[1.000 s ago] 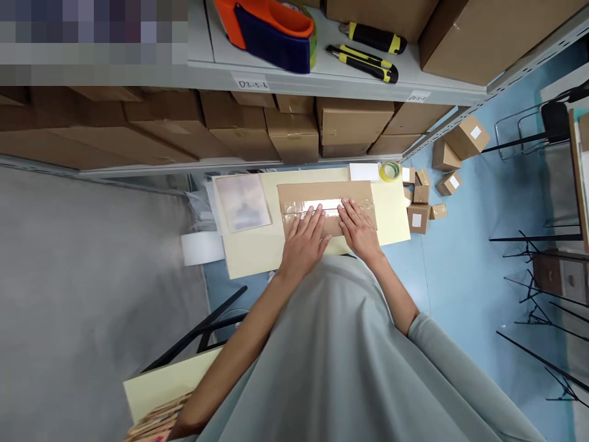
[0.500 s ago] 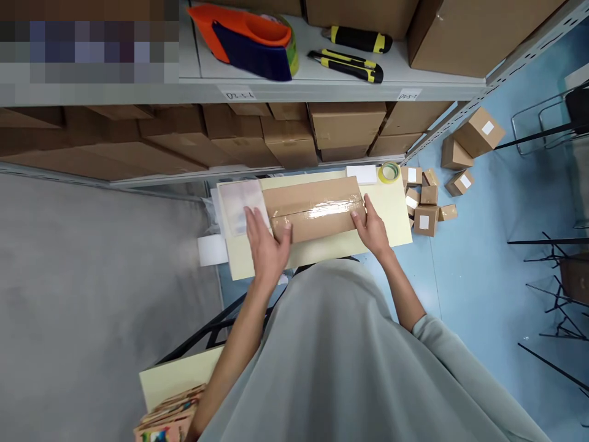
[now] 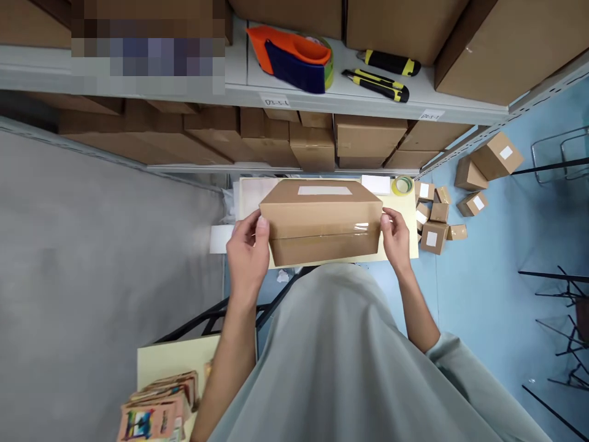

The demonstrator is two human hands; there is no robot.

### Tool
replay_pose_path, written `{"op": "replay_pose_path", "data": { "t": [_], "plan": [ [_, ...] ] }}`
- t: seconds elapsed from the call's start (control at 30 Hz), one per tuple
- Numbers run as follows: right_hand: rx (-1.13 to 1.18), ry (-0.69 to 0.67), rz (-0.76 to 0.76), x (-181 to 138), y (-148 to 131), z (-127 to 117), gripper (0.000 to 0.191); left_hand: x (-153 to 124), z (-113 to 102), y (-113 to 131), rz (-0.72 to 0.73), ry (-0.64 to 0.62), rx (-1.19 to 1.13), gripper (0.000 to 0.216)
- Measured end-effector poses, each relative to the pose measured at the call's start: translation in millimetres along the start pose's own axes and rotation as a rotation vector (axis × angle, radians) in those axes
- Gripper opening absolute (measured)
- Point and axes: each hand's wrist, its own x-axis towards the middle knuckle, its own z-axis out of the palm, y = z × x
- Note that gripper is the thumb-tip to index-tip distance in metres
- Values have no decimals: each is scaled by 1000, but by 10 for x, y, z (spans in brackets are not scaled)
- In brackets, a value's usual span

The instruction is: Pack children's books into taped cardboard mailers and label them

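A long brown cardboard box [image 3: 322,221] is held between my hands, tilted so a face with a white label [image 3: 324,190] and a taped face both show. Clear tape shines along the seam of the taped face. My left hand [image 3: 250,248] grips the box's left end, thumb on the near side. At the right end, my right hand [image 3: 394,236] pinches the edge with thumb and fingers. Under the box is a pale yellow tabletop [image 3: 408,236]. A tape roll [image 3: 402,185] and a white stack of paper or labels [image 3: 375,184] lie at its back right.
A metal shelf [image 3: 239,92] crosses the back, bearing cartons, an orange-and-blue tape dispenser [image 3: 294,60] and two box cutters [image 3: 381,77]. Small labelled boxes [image 3: 434,237] are piled on the floor at right. Booklets [image 3: 159,405] lie on a second surface at lower left.
The box has been tipped, bringing its labelled face into view. Both hands now grip its ends, where before they rested at its sides. The camera view has shifted.
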Motion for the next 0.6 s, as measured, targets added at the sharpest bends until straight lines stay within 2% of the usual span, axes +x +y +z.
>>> {"op": "replay_pose_path", "data": {
  "t": [0.17,0.4,0.5,0.6],
  "plan": [
    [-101,20,-95,-142,-127,-171,51,-198,-73,181,84,-29,56,45],
    [-166,257,-199,-110,-394,-482,45,-342,33,511,139,-109,-30,49],
    [-182,329,-283,-21,-482,-524,44,-328,86,542,139,-181,-71,50],
    [-160,302,-306,60,-446,-478,47,-265,110,462,129,-172,-105,49]
  ]
}}
